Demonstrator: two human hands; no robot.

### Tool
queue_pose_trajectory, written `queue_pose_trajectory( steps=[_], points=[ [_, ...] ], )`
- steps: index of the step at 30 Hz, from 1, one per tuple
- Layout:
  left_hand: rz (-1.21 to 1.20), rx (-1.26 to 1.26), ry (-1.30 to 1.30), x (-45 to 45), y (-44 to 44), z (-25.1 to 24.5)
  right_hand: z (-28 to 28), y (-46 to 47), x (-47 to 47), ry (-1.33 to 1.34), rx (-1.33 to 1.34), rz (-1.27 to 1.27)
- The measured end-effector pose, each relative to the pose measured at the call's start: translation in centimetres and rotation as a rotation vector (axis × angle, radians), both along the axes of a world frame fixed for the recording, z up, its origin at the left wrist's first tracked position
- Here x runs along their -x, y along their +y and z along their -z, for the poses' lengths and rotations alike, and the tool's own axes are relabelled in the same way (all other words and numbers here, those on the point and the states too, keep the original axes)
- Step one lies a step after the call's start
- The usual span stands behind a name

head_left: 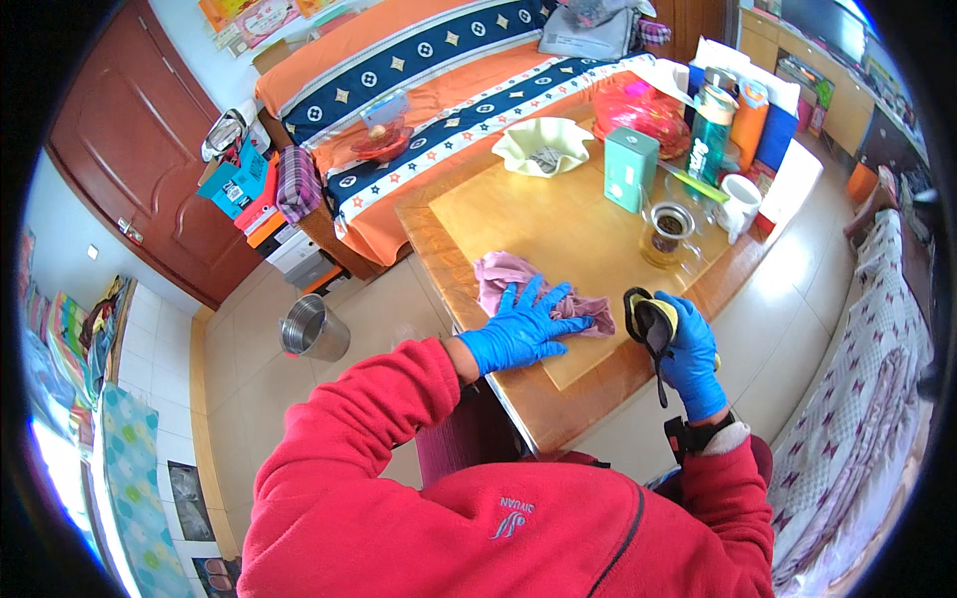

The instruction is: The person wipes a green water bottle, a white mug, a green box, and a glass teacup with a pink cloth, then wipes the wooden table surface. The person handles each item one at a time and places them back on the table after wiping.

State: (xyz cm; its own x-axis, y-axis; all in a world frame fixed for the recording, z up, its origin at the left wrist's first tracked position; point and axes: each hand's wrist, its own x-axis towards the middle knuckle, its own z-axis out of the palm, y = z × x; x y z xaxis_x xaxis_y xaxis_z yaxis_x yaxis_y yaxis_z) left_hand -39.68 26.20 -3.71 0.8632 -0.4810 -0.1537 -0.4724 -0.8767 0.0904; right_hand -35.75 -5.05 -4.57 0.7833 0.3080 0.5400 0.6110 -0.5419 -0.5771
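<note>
My left hand (522, 327), in a blue rubber glove, lies with spread fingers on a crumpled pink cloth (502, 270) near the table's front left edge. Part of the cloth is hidden under the palm. In my right hand (689, 362), also gloved in blue, is a yellow and black fabric item (652, 320) with a dark opening and a dangling black strap. It is held just off the table's front right edge; the fingers hide much of it, so its exact kind is unclear. Both hands are over or beside the wooden table (478, 217).
A glass teapot (668, 235) with a tea strainer, a green box (630, 170), a white mug (740, 203), a teal bottle (710, 134) and a wavy-rimmed bowl (542, 146) stand farther back on the table. A metal bucket (315, 327) stands on the floor at left, before shoeboxes (299, 258).
</note>
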Motion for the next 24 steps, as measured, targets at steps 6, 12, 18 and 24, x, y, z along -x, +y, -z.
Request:
queue_pose_trajectory(
  steps=[6, 12, 18, 24],
  points=[
    [-0.177, 0.009, -0.121, -9.5, 7.8, 0.8, -0.1, 0.6, -0.5, 0.049, 0.129, 0.110],
    [-0.336, -0.032, -0.042, -16.1, 15.6, -0.4, -0.5, 0.8, -1.2, 0.137, 0.219, 0.128],
    [-0.484, -0.047, -0.018, -25.5, 24.2, 2.8, -1.2, 1.5, -1.7, 0.179, 0.245, 0.160],
    [-0.658, -0.004, 0.006, -33.7, 26.8, 4.5, -1.7, 1.8, -2.1, 0.261, 0.314, 0.186]
  ],
)
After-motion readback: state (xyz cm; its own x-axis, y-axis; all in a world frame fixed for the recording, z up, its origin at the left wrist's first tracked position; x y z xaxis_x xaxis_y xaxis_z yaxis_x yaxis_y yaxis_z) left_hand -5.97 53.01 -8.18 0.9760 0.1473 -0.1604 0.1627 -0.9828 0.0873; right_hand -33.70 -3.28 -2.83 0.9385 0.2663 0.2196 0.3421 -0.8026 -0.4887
